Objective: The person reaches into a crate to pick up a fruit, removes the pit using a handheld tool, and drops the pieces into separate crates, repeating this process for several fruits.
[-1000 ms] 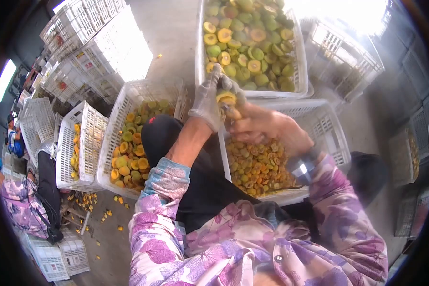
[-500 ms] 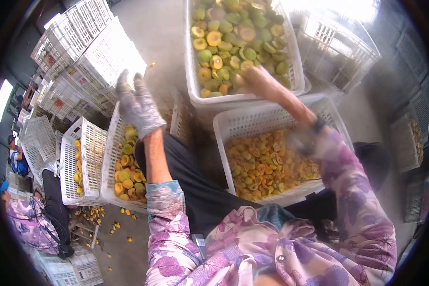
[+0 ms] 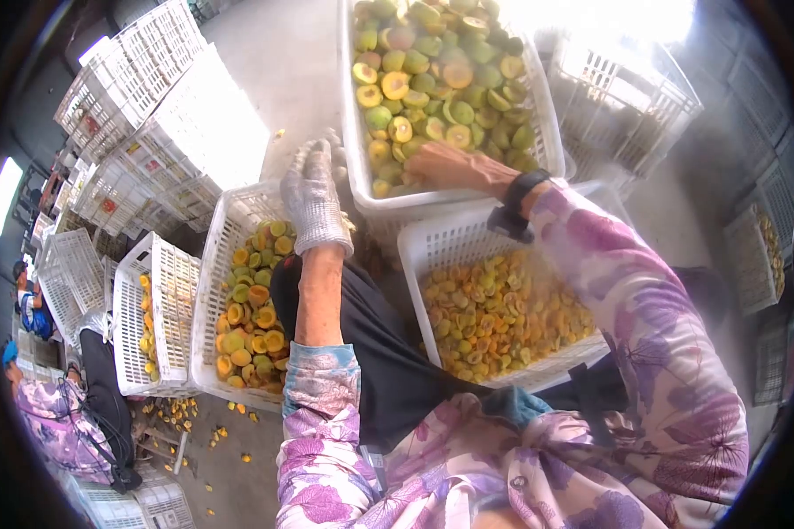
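My bare right hand [image 3: 454,166] rests at the near left corner of a white crate [image 3: 355,132] heaped with green-yellow fruit halves [image 3: 395,85] that look like apricots or small peaches. Its fingers curl down, and whatever they grip is hidden. My left hand [image 3: 316,198], in a grey-white knit glove, is raised just left of that crate with the fingers stretched up. Nothing shows clearly in it. Below it to the left, a second white crate [image 3: 201,309] holds orange and green halves [image 3: 254,322]. Under my right forearm, a third crate [image 3: 410,264] contains smaller orange-yellow pieces [image 3: 494,309].
White crates [image 3: 141,97] are stacked at the upper left, and another stack [image 3: 622,97] stands at the upper right. A narrower crate [image 3: 172,282] with orange fruit is at left. Fruit bits [image 3: 220,434] litter the floor. Another seated person [image 3: 53,410] appears at far left.
My left hand has moved right, from over the left crates to beside the fruit crate. My right hand has shifted left and slightly lower within that crate.
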`<state>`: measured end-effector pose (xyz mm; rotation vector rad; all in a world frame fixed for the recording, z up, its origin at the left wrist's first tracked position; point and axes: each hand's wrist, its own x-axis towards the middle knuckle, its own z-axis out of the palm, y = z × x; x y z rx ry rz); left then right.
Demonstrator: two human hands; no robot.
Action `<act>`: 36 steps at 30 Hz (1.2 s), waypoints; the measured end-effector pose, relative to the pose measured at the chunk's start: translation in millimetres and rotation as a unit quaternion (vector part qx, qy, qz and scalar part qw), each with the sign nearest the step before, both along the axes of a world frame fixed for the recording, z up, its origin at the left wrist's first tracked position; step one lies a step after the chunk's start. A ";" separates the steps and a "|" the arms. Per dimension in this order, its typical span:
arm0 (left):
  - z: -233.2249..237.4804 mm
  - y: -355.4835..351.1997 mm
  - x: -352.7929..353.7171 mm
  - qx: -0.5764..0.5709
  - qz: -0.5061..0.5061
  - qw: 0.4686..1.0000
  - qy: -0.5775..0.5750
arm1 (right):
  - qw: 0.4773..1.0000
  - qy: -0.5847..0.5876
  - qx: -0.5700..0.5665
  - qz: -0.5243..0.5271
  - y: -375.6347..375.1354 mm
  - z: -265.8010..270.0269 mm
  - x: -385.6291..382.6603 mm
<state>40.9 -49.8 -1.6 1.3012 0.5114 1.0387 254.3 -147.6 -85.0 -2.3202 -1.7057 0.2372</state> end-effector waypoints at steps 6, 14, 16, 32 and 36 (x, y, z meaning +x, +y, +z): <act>-30.6 1.7 9.6 -0.211 -0.080 0.974 -0.016 | 0.939 0.282 0.124 -0.153 -28.5 -9.9 30.2; -32.9 -1.7 14.4 -0.237 -0.143 0.961 0.029 | 0.941 0.228 0.247 0.031 -15.5 -46.3 35.9; -46.2 7.4 18.7 -0.237 -0.146 0.960 0.028 | 0.976 0.084 0.203 -0.011 -11.6 -14.8 11.9; -67.1 -0.7 32.8 -0.378 -0.159 0.896 -0.173 | 0.806 0.237 0.517 -0.165 -20.2 45.7 -115.7; -81.5 10.1 29.7 -0.172 -0.226 0.947 -0.152 | 0.827 0.162 0.492 -0.218 -19.4 27.2 -122.1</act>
